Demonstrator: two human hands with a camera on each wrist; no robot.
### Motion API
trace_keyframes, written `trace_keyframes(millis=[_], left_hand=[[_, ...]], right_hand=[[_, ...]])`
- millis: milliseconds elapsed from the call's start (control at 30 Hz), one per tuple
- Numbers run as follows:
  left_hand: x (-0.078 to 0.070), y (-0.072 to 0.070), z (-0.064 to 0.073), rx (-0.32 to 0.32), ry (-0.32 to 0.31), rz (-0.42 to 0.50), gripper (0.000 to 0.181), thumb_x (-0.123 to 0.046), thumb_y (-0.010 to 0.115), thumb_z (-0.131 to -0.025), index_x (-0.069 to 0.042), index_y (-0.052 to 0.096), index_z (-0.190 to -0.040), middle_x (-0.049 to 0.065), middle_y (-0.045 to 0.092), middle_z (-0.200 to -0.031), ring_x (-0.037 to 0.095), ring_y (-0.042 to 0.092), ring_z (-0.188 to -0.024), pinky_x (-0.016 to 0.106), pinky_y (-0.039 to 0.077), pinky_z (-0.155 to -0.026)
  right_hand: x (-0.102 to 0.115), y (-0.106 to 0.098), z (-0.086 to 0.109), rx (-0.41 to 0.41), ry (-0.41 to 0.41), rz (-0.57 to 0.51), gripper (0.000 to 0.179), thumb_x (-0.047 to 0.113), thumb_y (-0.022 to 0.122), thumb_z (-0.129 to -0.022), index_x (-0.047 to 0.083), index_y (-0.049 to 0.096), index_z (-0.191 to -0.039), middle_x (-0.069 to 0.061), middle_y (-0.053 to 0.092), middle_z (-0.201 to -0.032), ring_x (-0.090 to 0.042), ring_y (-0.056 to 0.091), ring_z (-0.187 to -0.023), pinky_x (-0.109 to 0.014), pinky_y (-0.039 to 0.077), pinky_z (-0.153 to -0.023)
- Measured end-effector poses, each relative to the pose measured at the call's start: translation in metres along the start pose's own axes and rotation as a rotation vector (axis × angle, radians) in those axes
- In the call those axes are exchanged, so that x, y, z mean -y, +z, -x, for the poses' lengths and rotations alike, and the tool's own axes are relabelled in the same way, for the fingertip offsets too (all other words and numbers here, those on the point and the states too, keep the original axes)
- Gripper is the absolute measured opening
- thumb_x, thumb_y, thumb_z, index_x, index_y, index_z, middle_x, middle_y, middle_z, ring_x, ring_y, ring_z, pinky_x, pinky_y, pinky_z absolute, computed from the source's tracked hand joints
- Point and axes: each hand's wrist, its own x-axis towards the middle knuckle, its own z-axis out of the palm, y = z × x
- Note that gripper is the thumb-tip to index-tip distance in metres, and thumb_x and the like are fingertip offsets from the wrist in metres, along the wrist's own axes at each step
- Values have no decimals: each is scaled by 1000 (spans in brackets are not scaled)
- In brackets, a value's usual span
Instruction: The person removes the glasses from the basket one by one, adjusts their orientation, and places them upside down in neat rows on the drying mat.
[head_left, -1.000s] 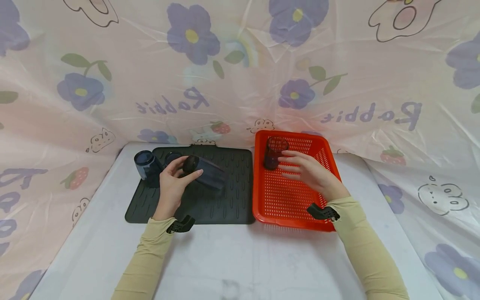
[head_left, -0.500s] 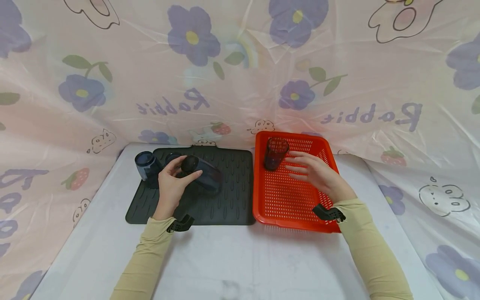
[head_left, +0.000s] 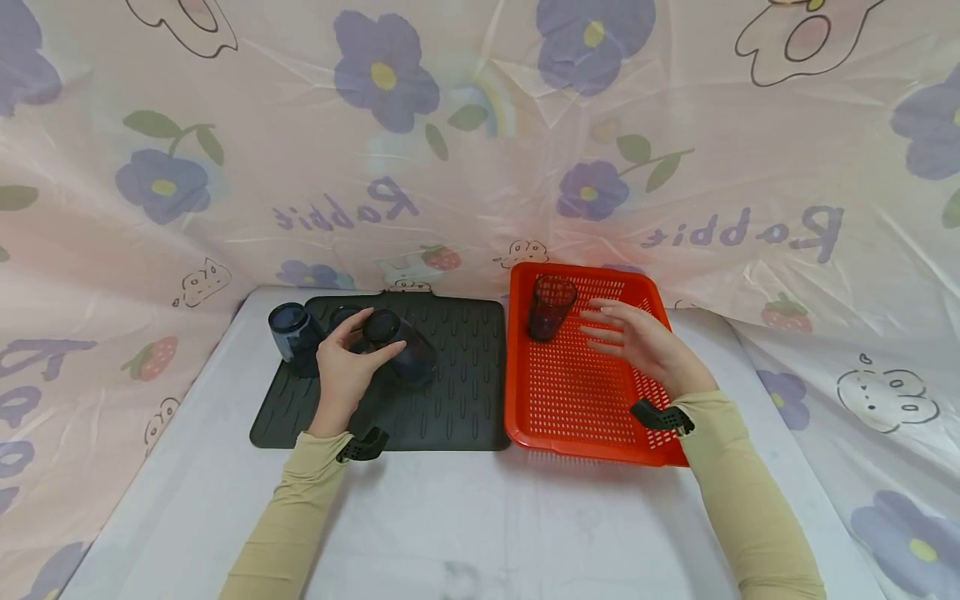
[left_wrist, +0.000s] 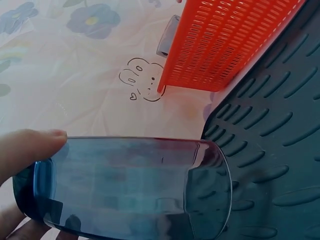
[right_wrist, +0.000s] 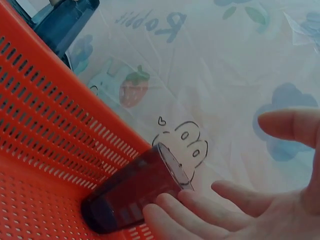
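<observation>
My left hand (head_left: 345, 371) grips a dark blue drinking glass (head_left: 412, 354) near its thick base, thumb on one side and fingers on the other. The glass is tilted base up, its rim low over the dark drying mat (head_left: 465, 408); the left wrist view shows clear blue walls. Two more blue glasses, a left one (head_left: 295, 333) and one partly hidden behind my fingers (head_left: 343, 314), stand at the mat's far left. My right hand (head_left: 637, 342) hovers over the red basket (head_left: 513, 367), fingers extended, holding nothing. Beside its fingertips a glass (right_wrist: 135, 190) stands inside the basket.
The basket has perforated walls and stands right of the mat on a white-covered table (head_left: 465, 517). A patterned curtain (head_left: 480, 167) hangs close behind and along both sides.
The glass in my left hand has swung its rim down and leftward, becoming steeper over the mat. My right hand has drawn to the right, away from the glass in the basket.
</observation>
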Motion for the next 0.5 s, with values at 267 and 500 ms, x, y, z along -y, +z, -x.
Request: trace_keyframes(millis=[267,500], left_hand=[[1,5,1,-2,39,-39,62,1,85,-69,-2,61,-126,19,60,-121,31,58,-110,47,51,-88],[3,9,1,20,46,-5,64,6,83,-69,0,57,-127,21,56,-126,32,53,-118,51,46,-94]], right_hand=[[3,-10,-7,-6,4,-26,63,29,39,-105,1,8,-152,-26,13,-154,-38,34,-133,-53,21,-111],[6,-16,-12,-31,18,-40,64,31,41,-104,1,10,-151,-23,12,-155,-43,20,-139,-50,21,-112]])
